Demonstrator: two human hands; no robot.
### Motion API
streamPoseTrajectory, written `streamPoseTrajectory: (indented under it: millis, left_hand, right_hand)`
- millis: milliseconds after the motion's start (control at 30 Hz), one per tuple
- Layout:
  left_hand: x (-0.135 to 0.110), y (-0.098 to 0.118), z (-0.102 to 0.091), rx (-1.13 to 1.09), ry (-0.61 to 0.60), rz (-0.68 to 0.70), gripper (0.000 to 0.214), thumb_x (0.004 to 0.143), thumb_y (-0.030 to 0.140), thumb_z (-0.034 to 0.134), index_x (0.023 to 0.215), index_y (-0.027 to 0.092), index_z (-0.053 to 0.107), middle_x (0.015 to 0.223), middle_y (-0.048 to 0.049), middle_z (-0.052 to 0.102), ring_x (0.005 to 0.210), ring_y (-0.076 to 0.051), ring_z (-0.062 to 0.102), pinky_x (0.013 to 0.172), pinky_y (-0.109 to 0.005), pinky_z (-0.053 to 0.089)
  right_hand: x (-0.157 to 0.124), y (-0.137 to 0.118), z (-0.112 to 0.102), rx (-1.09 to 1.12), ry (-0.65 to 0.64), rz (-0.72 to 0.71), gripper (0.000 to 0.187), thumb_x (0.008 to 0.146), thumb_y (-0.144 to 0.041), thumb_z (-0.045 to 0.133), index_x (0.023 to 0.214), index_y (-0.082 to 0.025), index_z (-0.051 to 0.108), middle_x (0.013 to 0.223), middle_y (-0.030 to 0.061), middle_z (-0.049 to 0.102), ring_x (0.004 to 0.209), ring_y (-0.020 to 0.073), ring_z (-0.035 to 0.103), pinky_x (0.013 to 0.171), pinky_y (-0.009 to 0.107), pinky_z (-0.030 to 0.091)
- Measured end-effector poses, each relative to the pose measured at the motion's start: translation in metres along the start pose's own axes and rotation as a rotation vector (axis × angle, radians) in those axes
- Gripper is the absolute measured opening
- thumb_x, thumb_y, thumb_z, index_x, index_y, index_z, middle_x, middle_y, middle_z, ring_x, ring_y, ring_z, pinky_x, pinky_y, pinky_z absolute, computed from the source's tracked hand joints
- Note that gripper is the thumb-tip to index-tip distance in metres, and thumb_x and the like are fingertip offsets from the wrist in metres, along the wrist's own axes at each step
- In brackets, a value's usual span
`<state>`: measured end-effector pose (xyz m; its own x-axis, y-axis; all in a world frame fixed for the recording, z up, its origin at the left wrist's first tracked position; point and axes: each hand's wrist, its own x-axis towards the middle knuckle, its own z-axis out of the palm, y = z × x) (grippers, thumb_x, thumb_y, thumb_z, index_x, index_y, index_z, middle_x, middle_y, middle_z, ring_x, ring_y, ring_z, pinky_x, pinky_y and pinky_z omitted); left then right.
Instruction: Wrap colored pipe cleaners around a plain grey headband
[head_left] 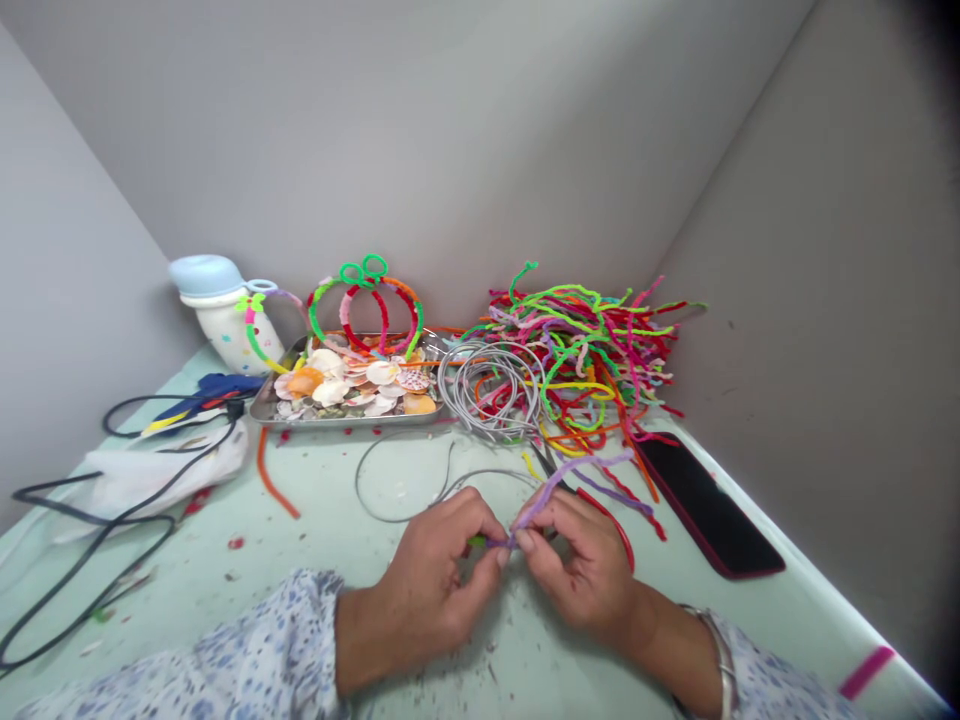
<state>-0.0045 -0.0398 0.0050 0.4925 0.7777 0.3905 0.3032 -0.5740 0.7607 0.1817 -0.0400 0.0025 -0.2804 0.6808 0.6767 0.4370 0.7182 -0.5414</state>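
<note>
Between my two hands is a purple pipe cleaner point(551, 487), one end of it slanting up past the right fingers. My left hand point(448, 570) pinches its lower part, where a bit of green shows between the fingers. Close beside it, my right hand point(581, 560) pinches the same pipe cleaner with thumb and forefinger. A thin grey wire point(401, 519) curves on the table just behind the left hand. Scissors with a red handle point(624, 535) lie partly hidden behind the right hand.
A metal tray point(345, 424) of seashells point(382, 373) stands at the back, with pipe-cleaner hoops point(315, 320) on it. Right of it are a grey wire coil point(491, 395) and a pipe-cleaner heap point(592, 340). A phone point(712, 505), bottle point(225, 320) and black cable point(112, 525) lie around.
</note>
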Motion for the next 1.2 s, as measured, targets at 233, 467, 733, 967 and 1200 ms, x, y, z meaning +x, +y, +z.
streamPoseTrajectory:
  millis: [233, 467, 733, 967, 1200]
  left_hand:
    - [0.001, 0.0, 0.0, 0.007, -0.017, -0.016, 0.005, 0.085, 0.017, 0.05, 0.083, 0.018, 0.055, 0.075, -0.0026, 0.055, 0.066, -0.016, 0.052, 0.06, -0.029, 0.038]
    - [0.0, 0.0, 0.0, 0.02, -0.005, -0.013, 0.005, 0.082, 0.015, 0.051, 0.081, 0.018, 0.053, 0.074, -0.0018, 0.054, 0.066, -0.016, 0.051, 0.06, -0.029, 0.036]
    - [0.0, 0.0, -0.001, -0.059, -0.009, -0.112, 0.004, 0.083, 0.017, 0.052, 0.08, 0.019, 0.054, 0.074, -0.0006, 0.053, 0.064, -0.014, 0.048, 0.058, -0.026, 0.036]
    - [0.005, 0.0, -0.004, -0.21, 0.044, -0.274, 0.009, 0.086, 0.025, 0.052, 0.079, 0.018, 0.053, 0.073, 0.0014, 0.048, 0.063, -0.013, 0.044, 0.057, -0.025, 0.034]
    - [0.006, 0.002, -0.005, -0.311, 0.064, -0.341, 0.012, 0.085, 0.029, 0.054, 0.079, 0.019, 0.051, 0.071, 0.0024, 0.047, 0.063, -0.013, 0.042, 0.058, -0.025, 0.033]
  right_hand:
    - [0.0, -0.001, 0.001, -0.003, -0.02, -0.012, 0.01, 0.085, -0.013, 0.054, 0.077, -0.019, 0.056, 0.065, 0.0006, 0.057, 0.06, 0.0148, 0.053, 0.056, 0.027, 0.04]
    - [0.0, 0.0, 0.002, 0.006, -0.038, -0.001, 0.01, 0.084, -0.012, 0.054, 0.077, -0.019, 0.057, 0.065, 0.0007, 0.057, 0.06, 0.0147, 0.053, 0.056, 0.027, 0.039]
    - [0.0, 0.001, 0.0, 0.042, -0.017, 0.018, 0.009, 0.084, -0.012, 0.057, 0.08, -0.019, 0.055, 0.069, 0.0008, 0.055, 0.064, 0.0153, 0.053, 0.058, 0.028, 0.04]
    - [0.0, 0.006, -0.003, 0.033, -0.007, -0.097, 0.02, 0.08, -0.008, 0.059, 0.096, -0.019, 0.056, 0.083, 0.0053, 0.061, 0.081, 0.0218, 0.057, 0.073, 0.038, 0.045]
    - [0.002, 0.012, -0.002, 0.05, -0.059, -0.057, 0.015, 0.087, -0.011, 0.053, 0.099, -0.019, 0.059, 0.085, 0.0066, 0.062, 0.084, 0.0231, 0.057, 0.077, 0.042, 0.043]
